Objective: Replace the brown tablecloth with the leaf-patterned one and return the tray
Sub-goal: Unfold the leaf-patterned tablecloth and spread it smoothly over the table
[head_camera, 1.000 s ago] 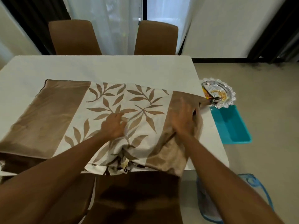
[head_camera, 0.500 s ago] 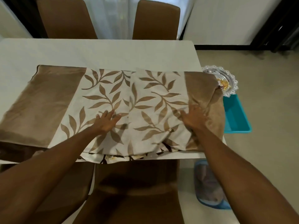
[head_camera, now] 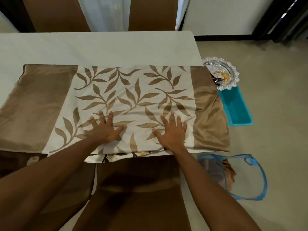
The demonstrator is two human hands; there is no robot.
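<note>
- Tabletop [head_camera: 100, 47]: the leaf-patterned tablecloth [head_camera: 133, 90] lies across its near half. The right end, bunched a second ago, is now smoothed out to the edge.
- The cloth looks folded in layers, so further spreading is likely due.
- Left hand [head_camera: 103, 129] and right hand [head_camera: 171, 132]: flat, fingers splayed, pressing the leaf panel and gripping nothing.
- Glass tray [head_camera: 221, 74]: off the tabletop, just beside its right edge, not yet returned.

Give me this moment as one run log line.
leaf-patterned tablecloth: lying on table | left hand: flat on cloth | right hand: flat on cloth | tray: off table, right side
</note>
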